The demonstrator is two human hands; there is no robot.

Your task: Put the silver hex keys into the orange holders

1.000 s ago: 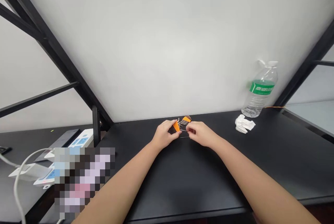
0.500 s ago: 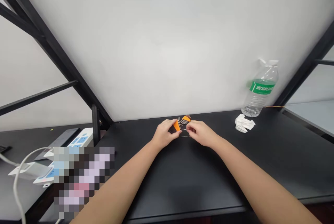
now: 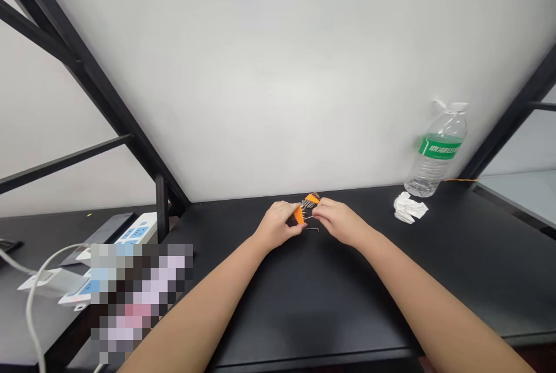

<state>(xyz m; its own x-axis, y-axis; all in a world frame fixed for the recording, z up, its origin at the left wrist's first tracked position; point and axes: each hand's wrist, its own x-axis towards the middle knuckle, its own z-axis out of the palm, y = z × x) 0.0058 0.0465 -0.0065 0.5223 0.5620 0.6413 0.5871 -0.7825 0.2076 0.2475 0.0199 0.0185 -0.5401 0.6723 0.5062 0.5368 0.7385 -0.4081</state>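
L hand point(image 3: 278, 226) pinching orange holder point(image 3: 299, 215), R hand point(image 3: 337, 220) closed on thin metal key point(image 3: 308, 217), loose bent key point(image 3: 311, 229) below on black counter point(image 3: 313, 303)

A plain, pale grey wall point(image 3: 278, 72) fills the view at 12 o'clock, softly brighter around its middle. Along its foot, a smooth black surface point(image 3: 278, 315) spreads toward 6 o'clock, with a dull sheen. At 10 o'clock, a black frame point(image 3: 102, 95) slants down toward the centre, a thin black crossbar point(image 3: 65, 163) joining it at 9 o'clock. A second black frame point(image 3: 506, 130) slants at 3 o'clock, beside a light grey flat panel point(image 3: 521, 193). A dark desk point(image 3: 52, 223) lies at 8 o'clock.
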